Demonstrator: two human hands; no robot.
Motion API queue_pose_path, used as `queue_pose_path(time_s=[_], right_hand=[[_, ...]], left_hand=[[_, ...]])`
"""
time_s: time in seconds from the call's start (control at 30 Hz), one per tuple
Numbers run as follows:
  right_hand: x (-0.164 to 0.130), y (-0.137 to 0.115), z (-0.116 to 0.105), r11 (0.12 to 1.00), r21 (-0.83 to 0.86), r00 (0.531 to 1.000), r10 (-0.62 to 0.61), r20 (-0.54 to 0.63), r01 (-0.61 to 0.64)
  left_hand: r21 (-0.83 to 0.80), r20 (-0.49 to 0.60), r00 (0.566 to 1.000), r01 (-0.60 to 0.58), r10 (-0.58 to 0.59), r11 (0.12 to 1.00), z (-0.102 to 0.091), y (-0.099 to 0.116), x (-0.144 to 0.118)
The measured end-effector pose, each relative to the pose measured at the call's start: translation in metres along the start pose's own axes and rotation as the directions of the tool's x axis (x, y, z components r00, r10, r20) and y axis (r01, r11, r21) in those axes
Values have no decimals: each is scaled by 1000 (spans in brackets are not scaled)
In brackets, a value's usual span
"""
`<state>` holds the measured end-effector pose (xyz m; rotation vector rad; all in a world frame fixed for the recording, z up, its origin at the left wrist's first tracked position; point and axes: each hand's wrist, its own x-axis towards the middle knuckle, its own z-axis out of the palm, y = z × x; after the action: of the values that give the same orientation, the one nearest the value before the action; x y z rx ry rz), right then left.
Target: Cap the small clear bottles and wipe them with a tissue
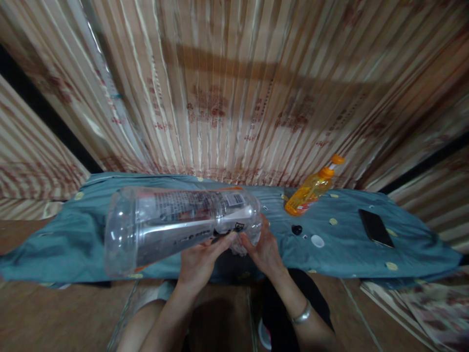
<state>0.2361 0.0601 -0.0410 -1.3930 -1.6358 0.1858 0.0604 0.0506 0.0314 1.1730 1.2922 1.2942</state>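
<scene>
Both hands grip a clear plastic bottle (179, 225) held sideways above the near edge of a blue cloth (348, 244): left hand (200, 261) beneath, right hand (264, 249) at its right end. Far right stands an orange bottle (311, 191).

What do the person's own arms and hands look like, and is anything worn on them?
Both forearms are bare, with no sleeves in view. The right wrist carries a plain silver-coloured bangle. No gloves cover the left hand or the right hand, and I cannot make out any ring or watch.
</scene>
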Motion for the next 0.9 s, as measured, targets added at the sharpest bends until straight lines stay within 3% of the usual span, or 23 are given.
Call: queue_pose_path(time_s=[0.43, 0.63, 0.9], right_hand=[[0, -1, 0, 999, -11, 999, -32, -12, 32], [-1, 0, 0, 1000, -17, 1000, -19, 0, 19], [-2, 2, 3, 999, -42, 1000, -17, -8, 17]], left_hand=[[53, -25, 999, -23, 25, 998, 0, 1, 1], [26, -104, 994, 30, -27, 999, 2, 10, -1], [77, -57, 998, 21, -16, 997, -1, 7, 0]])
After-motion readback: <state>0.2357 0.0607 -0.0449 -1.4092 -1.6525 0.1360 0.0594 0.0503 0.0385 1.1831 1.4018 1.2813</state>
